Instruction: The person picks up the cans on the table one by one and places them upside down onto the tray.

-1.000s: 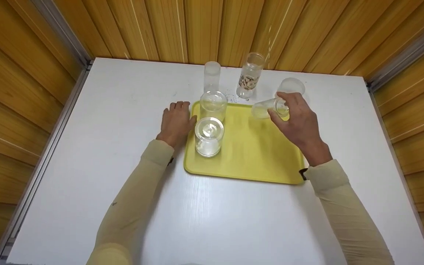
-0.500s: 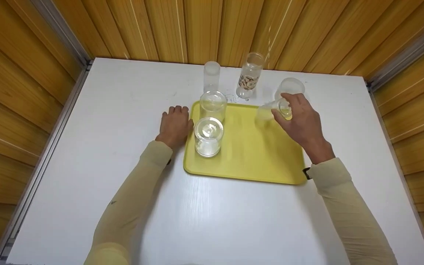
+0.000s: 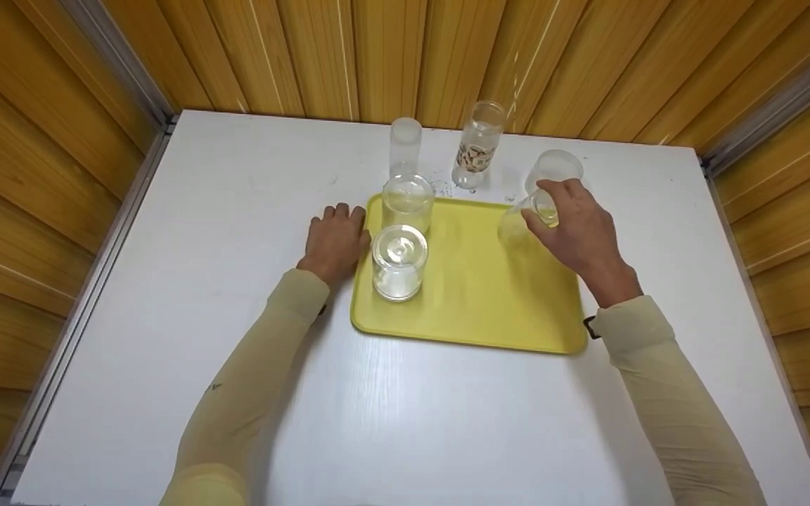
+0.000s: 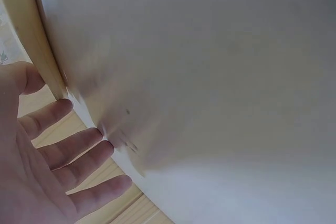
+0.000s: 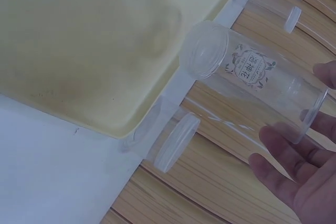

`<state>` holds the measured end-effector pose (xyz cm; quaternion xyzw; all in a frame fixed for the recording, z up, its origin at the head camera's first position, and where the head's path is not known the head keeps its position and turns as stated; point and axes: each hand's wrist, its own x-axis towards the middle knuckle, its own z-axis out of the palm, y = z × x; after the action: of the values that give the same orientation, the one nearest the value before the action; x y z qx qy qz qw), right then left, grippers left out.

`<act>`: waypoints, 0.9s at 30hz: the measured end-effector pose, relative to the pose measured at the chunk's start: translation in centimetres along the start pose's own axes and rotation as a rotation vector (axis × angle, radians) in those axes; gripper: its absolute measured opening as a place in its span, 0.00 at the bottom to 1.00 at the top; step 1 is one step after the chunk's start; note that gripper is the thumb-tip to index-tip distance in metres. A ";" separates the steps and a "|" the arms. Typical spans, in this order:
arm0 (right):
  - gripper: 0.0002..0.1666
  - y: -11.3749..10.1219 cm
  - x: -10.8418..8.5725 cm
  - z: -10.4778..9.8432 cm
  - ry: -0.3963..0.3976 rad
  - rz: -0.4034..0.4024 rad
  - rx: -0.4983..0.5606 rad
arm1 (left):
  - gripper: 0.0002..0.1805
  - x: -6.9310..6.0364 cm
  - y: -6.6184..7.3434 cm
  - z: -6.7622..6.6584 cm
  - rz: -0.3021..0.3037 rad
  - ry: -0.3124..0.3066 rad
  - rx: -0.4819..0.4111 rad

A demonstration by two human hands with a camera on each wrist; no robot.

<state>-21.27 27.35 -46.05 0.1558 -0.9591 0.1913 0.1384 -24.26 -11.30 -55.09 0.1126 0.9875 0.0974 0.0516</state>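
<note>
My right hand [image 3: 577, 228] holds a clear cylindrical jar [image 5: 257, 80] by one end, between thumb and fingers. A printed floral label shows on the jar in the right wrist view. In the head view the jar hangs tilted over the back right of the yellow tray [image 3: 475, 302]. Whether its far end touches the tray I cannot tell. My left hand [image 3: 336, 242] lies beside the tray's left edge, fingers relaxed and spread, holding nothing. Two clear jars, the front one [image 3: 399, 263] and the rear one [image 3: 408, 200], stand along the tray's left side.
Behind the tray stand a narrow frosted jar [image 3: 405, 144], a tall glass with a brown print [image 3: 477, 147] and a wide frosted jar [image 3: 556, 166]. A white table [image 3: 236, 169] lies under everything, with wood-look walls [image 3: 320, 56] around it.
The held jar has swung from nearly level to a steeper tilt, and my right hand has shifted slightly right. My left hand has drawn back a little from the tray edge.
</note>
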 end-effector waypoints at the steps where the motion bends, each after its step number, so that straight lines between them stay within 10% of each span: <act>1: 0.31 0.1 0.1 0.0 -0.011 0.006 -0.001 | 0.23 0.0 0.0 0.0 0.001 0.000 0.001; 27: 0.32 0.9 1.6 0.6 -0.192 0.067 -0.129 | 0.21 -0.2 -0.2 0.1 0.021 0.038 -0.010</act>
<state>-23.14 27.51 -46.38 0.1320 -0.9830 0.1179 0.0490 -24.10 -11.56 -55.20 0.1211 0.9866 0.1048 0.0325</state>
